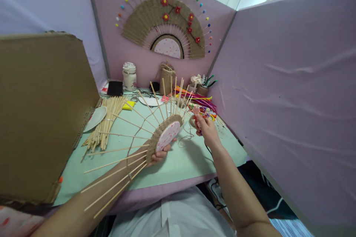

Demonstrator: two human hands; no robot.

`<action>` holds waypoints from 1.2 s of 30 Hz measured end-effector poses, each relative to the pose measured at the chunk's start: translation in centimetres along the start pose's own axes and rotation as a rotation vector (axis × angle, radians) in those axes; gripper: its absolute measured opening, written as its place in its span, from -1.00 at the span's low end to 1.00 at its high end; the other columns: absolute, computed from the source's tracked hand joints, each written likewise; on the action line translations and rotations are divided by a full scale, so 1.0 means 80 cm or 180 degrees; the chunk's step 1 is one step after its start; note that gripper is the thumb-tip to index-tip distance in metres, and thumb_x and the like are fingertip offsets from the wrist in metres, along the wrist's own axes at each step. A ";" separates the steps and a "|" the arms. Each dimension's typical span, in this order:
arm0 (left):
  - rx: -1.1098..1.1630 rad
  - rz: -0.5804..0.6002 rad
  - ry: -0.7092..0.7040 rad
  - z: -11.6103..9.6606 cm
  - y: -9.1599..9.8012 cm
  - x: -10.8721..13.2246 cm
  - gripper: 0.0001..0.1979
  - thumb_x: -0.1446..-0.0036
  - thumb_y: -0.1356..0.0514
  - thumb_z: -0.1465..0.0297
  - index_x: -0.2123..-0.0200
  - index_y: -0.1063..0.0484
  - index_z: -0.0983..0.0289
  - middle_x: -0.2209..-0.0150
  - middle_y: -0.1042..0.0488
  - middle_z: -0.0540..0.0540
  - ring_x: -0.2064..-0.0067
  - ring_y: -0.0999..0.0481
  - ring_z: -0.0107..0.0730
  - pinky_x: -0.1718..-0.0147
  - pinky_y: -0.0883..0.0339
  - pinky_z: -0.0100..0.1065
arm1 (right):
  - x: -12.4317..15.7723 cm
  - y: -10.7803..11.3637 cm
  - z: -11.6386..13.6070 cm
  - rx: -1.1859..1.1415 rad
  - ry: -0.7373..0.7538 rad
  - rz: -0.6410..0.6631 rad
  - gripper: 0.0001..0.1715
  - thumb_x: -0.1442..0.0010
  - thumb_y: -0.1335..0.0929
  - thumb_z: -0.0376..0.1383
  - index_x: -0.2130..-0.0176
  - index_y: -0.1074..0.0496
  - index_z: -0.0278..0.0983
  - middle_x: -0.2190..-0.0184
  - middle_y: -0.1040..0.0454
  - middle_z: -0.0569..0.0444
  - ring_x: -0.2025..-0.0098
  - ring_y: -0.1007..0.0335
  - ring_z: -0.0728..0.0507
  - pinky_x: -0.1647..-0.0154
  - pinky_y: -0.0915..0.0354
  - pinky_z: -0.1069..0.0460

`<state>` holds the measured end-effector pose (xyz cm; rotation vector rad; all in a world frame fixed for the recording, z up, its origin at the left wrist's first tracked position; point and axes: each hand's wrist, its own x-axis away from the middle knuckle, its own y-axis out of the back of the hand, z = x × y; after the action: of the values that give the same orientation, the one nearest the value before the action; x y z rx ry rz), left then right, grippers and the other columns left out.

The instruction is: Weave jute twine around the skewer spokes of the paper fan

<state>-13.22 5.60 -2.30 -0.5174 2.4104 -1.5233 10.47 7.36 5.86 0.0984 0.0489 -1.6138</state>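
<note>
My left hand grips the lower end of a half-made fan from behind and below. Thin wooden sticks fan out from its twine-wrapped half-round base, which has a pink dotted face. A loose twine strand crosses the sticks on the left side. To the right of the fan, my right hand is closed around a floral-patterned glue gun, partly hidden by the fingers. A black cord hangs below this hand. Loose twine lies between the fan and the right hand.
Bundled sticks and a white oval piece lie at left beside a cardboard sheet. Along the back stand a white jar, a twine roll and colourful pipe cleaners. A finished fan hangs on the pink wall.
</note>
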 end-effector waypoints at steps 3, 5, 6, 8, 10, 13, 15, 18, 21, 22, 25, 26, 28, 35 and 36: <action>-0.0097 -0.0299 -0.0043 0.002 -0.004 0.000 -0.52 -0.34 0.09 0.14 -0.12 -0.26 0.37 0.43 -0.43 0.10 0.63 -0.27 -0.53 0.74 0.09 -0.54 | -0.001 0.000 -0.001 0.0016 0.0007 -0.0002 -0.52 -0.02 -0.39 0.12 0.38 -0.42 -0.24 0.59 -0.15 0.22 0.64 0.01 0.05 0.71 0.05 0.10; -0.0156 -0.0441 -0.0088 0.003 -0.007 0.001 -0.51 -0.34 0.09 0.13 -0.11 -0.28 0.37 0.45 -0.41 0.08 0.64 -0.24 -0.55 0.75 0.12 -0.55 | -0.001 0.000 -0.001 0.0028 0.0016 -0.0009 -0.51 -0.03 -0.39 0.13 0.38 -0.42 -0.25 0.59 -0.15 0.22 0.63 0.01 0.05 0.71 0.05 0.11; -0.0175 -0.0472 -0.0109 0.004 -0.008 0.001 -0.50 -0.33 0.09 0.13 -0.10 -0.29 0.37 0.46 -0.41 0.08 0.64 -0.23 -0.55 0.74 0.14 -0.55 | -0.001 0.000 -0.001 0.0038 0.0023 -0.0011 -0.51 -0.03 -0.39 0.13 0.38 -0.42 -0.25 0.59 -0.15 0.22 0.63 0.01 0.06 0.71 0.05 0.11; -0.0190 -0.0481 -0.0140 0.005 -0.010 0.002 -0.51 -0.34 0.10 0.14 -0.10 -0.29 0.37 0.45 -0.41 0.08 0.64 -0.22 -0.56 0.74 0.18 -0.54 | -0.001 0.001 -0.001 0.0065 0.0039 -0.0016 -0.51 -0.03 -0.39 0.13 0.38 -0.42 -0.25 0.58 -0.15 0.22 0.63 0.01 0.05 0.71 0.03 0.11; -0.0185 -0.0474 -0.0153 0.006 -0.011 0.003 -0.52 -0.33 0.08 0.16 -0.11 -0.29 0.37 0.44 -0.41 0.08 0.63 -0.22 -0.56 0.73 0.19 -0.54 | -0.002 0.001 -0.001 0.0091 0.0054 -0.0026 -0.51 -0.03 -0.38 0.13 0.39 -0.41 -0.24 0.58 -0.16 0.21 0.63 0.00 0.05 0.71 0.02 0.11; -0.0180 -0.0453 -0.0159 0.006 -0.012 0.004 -0.53 -0.33 0.07 0.17 -0.12 -0.28 0.37 0.43 -0.41 0.08 0.62 -0.22 -0.56 0.73 0.18 -0.54 | -0.002 0.001 -0.001 0.0080 0.0043 -0.0033 -0.50 -0.04 -0.38 0.13 0.39 -0.41 -0.25 0.58 -0.16 0.20 0.62 0.00 0.05 0.71 0.03 0.11; -0.0171 -0.0431 -0.0155 0.006 -0.013 0.004 -0.52 -0.33 0.07 0.15 -0.12 -0.28 0.37 0.43 -0.41 0.08 0.62 -0.23 -0.56 0.73 0.16 -0.54 | -0.003 0.001 -0.003 0.0050 0.0025 -0.0033 -0.50 -0.04 -0.39 0.13 0.39 -0.42 -0.25 0.59 -0.15 0.21 0.62 0.00 0.05 0.71 0.03 0.11; -0.0160 -0.0393 -0.0138 0.005 -0.012 0.005 -0.50 -0.34 0.09 0.14 -0.13 -0.26 0.38 0.42 -0.41 0.08 0.62 -0.25 -0.56 0.73 0.15 -0.53 | -0.005 0.002 -0.005 0.0007 -0.0002 -0.0049 -0.50 -0.03 -0.40 0.14 0.40 -0.41 -0.25 0.59 -0.15 0.21 0.62 0.00 0.05 0.71 0.03 0.12; -0.0167 -0.0341 -0.0118 0.004 -0.011 0.005 -0.50 -0.34 0.10 0.15 -0.14 -0.23 0.38 0.42 -0.42 0.07 0.61 -0.25 -0.56 0.72 0.16 -0.53 | -0.006 0.002 -0.006 -0.0028 -0.0004 -0.0029 -0.49 -0.03 -0.39 0.14 0.38 -0.42 -0.26 0.59 -0.14 0.22 0.62 0.01 0.06 0.71 0.03 0.13; -0.0170 -0.0322 -0.0113 0.004 -0.011 0.005 -0.50 -0.34 0.09 0.14 -0.15 -0.21 0.38 0.42 -0.42 0.07 0.61 -0.24 -0.57 0.72 0.17 -0.53 | -0.006 0.002 -0.006 -0.0033 -0.0007 -0.0024 -0.49 -0.03 -0.39 0.14 0.38 -0.42 -0.26 0.59 -0.14 0.22 0.62 0.01 0.06 0.71 0.04 0.13; -0.0180 -0.0262 -0.0089 0.004 -0.011 0.005 -0.46 -0.33 0.09 0.10 -0.17 -0.17 0.38 0.40 -0.41 0.07 0.60 -0.21 -0.59 0.70 0.21 -0.53 | -0.005 0.001 -0.005 -0.0034 -0.0030 -0.0029 -0.48 -0.03 -0.39 0.14 0.38 -0.41 -0.27 0.59 -0.14 0.23 0.63 0.02 0.07 0.71 0.04 0.13; -0.0185 -0.0244 -0.0078 0.004 -0.011 0.005 -0.46 -0.33 0.10 0.11 -0.18 -0.16 0.38 0.40 -0.41 0.07 0.60 -0.21 -0.59 0.70 0.22 -0.53 | -0.005 0.001 -0.005 -0.0034 -0.0033 -0.0037 -0.47 -0.02 -0.39 0.15 0.38 -0.40 -0.27 0.59 -0.14 0.23 0.63 0.02 0.07 0.71 0.04 0.13; -0.0197 -0.0211 -0.0050 0.003 -0.011 0.004 -0.47 -0.34 0.11 0.12 -0.18 -0.15 0.39 0.40 -0.41 0.06 0.60 -0.21 -0.58 0.69 0.21 -0.53 | -0.005 0.001 -0.005 -0.0034 -0.0030 -0.0034 -0.47 -0.01 -0.39 0.15 0.38 -0.39 -0.26 0.60 -0.13 0.24 0.63 0.03 0.07 0.71 0.04 0.13; -0.0161 -0.0066 -0.0038 0.001 -0.009 0.002 -0.41 -0.36 0.18 0.06 -0.19 -0.15 0.41 0.40 -0.42 0.06 0.62 -0.23 -0.59 0.71 0.18 -0.53 | -0.002 0.000 -0.006 -0.0067 -0.0056 -0.0047 -0.47 0.00 -0.40 0.15 0.38 -0.39 -0.26 0.62 -0.12 0.26 0.65 0.04 0.07 0.72 0.06 0.12; -0.0155 -0.0049 -0.0048 0.001 -0.008 0.002 -0.40 -0.36 0.20 0.06 -0.19 -0.15 0.41 0.40 -0.42 0.06 0.61 -0.23 -0.59 0.71 0.17 -0.53 | -0.001 0.000 -0.006 -0.0094 -0.0063 -0.0056 -0.47 0.00 -0.40 0.15 0.38 -0.39 -0.27 0.62 -0.12 0.26 0.65 0.04 0.08 0.72 0.07 0.12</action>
<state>-13.25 5.18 -1.77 -0.5569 2.4429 -1.4647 10.49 7.47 5.42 0.0593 0.0583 -1.6309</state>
